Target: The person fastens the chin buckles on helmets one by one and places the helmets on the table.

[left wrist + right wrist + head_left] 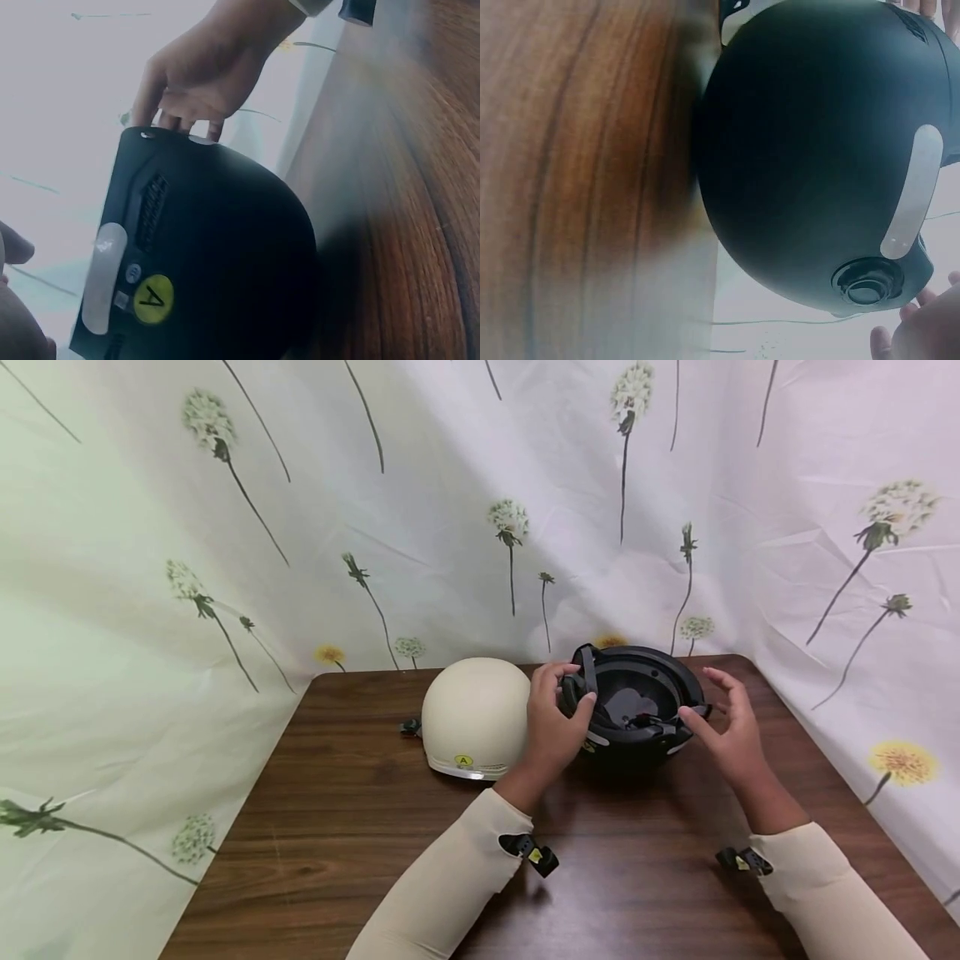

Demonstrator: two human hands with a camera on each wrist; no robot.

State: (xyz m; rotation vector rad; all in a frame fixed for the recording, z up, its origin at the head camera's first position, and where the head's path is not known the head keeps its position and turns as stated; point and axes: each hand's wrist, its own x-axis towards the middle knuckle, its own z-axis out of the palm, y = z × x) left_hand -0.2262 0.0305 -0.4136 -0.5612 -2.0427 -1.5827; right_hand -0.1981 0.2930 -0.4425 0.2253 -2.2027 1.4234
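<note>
A black helmet [633,752] lies upside down on the table, its padded inside and chin strap facing up. My left hand [553,718] grips its left rim, thumb on the near side and fingers farther back. At the opposite side my right hand [738,739] has its thumb at the rim and strap, its fingers spread loosely outside. The left wrist view shows the helmet's shell [225,247] with a round yellow sticker [154,298]. A dial [868,281] shows on the shell near the right hand [930,326]. A cream helmet [476,714] stands upright beside the left hand.
The brown wooden table [300,860] has its back edge just behind both helmets. A white curtain [450,527] printed with dandelions hangs behind and along the sides. A black buckle [410,727] sticks out left of the cream helmet.
</note>
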